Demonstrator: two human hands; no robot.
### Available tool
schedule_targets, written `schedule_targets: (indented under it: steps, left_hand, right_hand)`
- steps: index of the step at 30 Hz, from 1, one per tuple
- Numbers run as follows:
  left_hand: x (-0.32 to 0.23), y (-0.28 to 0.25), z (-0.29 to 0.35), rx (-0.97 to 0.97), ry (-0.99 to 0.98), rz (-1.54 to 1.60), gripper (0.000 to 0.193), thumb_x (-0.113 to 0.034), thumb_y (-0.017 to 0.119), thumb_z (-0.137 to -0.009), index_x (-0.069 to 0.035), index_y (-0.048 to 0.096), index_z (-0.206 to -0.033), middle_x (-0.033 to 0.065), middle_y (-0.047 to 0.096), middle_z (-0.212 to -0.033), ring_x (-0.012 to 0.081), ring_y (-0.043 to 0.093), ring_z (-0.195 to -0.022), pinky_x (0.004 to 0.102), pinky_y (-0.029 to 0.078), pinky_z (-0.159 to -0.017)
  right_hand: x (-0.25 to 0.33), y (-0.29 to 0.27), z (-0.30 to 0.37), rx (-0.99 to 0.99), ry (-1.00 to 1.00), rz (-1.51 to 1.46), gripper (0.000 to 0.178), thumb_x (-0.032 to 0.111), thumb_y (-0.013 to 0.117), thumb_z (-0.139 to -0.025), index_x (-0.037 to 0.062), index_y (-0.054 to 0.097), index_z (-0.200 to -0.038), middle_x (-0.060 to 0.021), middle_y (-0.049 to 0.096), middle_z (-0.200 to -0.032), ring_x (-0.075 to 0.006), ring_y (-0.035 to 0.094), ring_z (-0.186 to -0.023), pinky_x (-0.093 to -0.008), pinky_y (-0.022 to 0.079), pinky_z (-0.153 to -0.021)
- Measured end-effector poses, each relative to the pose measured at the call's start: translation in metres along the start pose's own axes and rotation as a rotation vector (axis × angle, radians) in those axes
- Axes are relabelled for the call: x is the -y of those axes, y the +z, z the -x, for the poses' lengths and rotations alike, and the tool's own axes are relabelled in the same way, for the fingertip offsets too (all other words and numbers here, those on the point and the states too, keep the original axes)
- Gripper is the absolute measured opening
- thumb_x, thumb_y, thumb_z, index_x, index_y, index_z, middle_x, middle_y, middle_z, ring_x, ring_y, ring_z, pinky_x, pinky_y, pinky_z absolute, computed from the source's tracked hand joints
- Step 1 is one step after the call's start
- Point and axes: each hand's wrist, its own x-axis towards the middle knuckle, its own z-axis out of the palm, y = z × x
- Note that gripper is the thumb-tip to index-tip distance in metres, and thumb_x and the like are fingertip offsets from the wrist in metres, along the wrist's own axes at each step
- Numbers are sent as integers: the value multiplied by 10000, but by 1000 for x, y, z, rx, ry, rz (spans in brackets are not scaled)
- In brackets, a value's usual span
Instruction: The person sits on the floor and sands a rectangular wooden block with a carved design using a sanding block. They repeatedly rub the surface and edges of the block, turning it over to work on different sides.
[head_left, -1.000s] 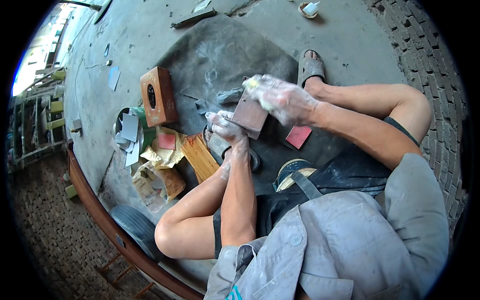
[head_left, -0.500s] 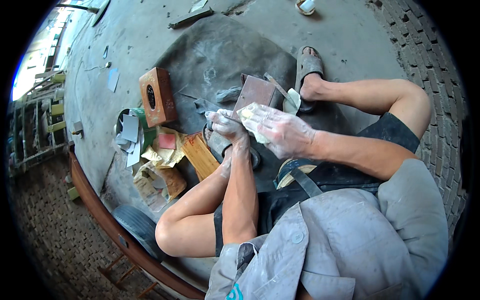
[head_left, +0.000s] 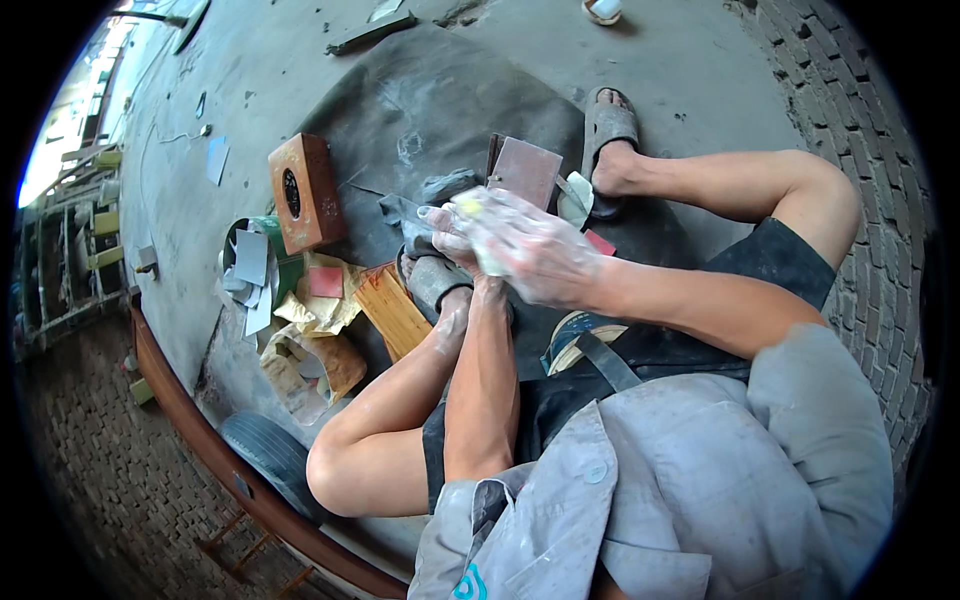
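Block (head_left: 527,172), brown, just beyond both hands, long axis running forward and rightward, right hand (head_left: 535,250), fingers clamped on pale pad (head_left: 467,203), left hand (head_left: 453,243) mostly hidden, finger state unclear, green bucket (head_left: 291,271) holding grey sheets (head_left: 250,258)

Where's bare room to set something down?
Free: the dark mat beyond the grey cloth; concrete floor between the right sandal and the bricks. Crowded: around the left hand and right hand, and by the brown box, green bucket and wooden board.
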Motion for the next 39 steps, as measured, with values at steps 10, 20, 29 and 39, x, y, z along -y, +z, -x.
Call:
schedule_targets:
  steps: [10, 20, 29, 39]
  left_hand:
    - [-20, 15, 0, -90, -20, 47, 622, -480, 339, -1163, -75, 488, -715, 5, 520, -618, 150, 434, -554, 334, 385, -526]
    - [-7, -34, -37, -134, -176, 180, 651, -527, 289, -1167, -77, 526, -760, 31, 607, -730, 155, 523, -648, 358, 488, -600]
    - [-23, -25, -32, -139, -249, 323, 637, -526, 285, -1166, -61, 531, -807, 42, 603, -770, 165, 531, -656, 345, 492, -601]
    - [-12, -27, -21, -114, -194, 255, 605, -519, 286, -1169, -83, 497, -806, 18, 550, -734, 147, 491, -624, 330, 459, -568]
  right_hand:
    - [2, -10, 13, -30, 30, 82, 500, 149, 584, -908, -117, 637, -1329, -288, 611, -1454, -382, 571, -1412, -487, 385, -1244]
    - [-1, -24, 63, -41, 197, -52, 547, 94, 637, -864, -111, 605, -1371, -286, 598, -1465, -398, 569, -1404, -509, 393, -1235]
    - [19, 19, -2, -227, 144, -199, 527, 113, 584, -893, -90, 609, -1378, -298, 606, -1444, -403, 584, -1379, -477, 408, -1224]
    - [28, 16, 5, -187, 203, -211, 589, 126, 599, -863, -137, 573, -1389, -335, 587, -1441, -451, 546, -1400, -490, 397, -1223]
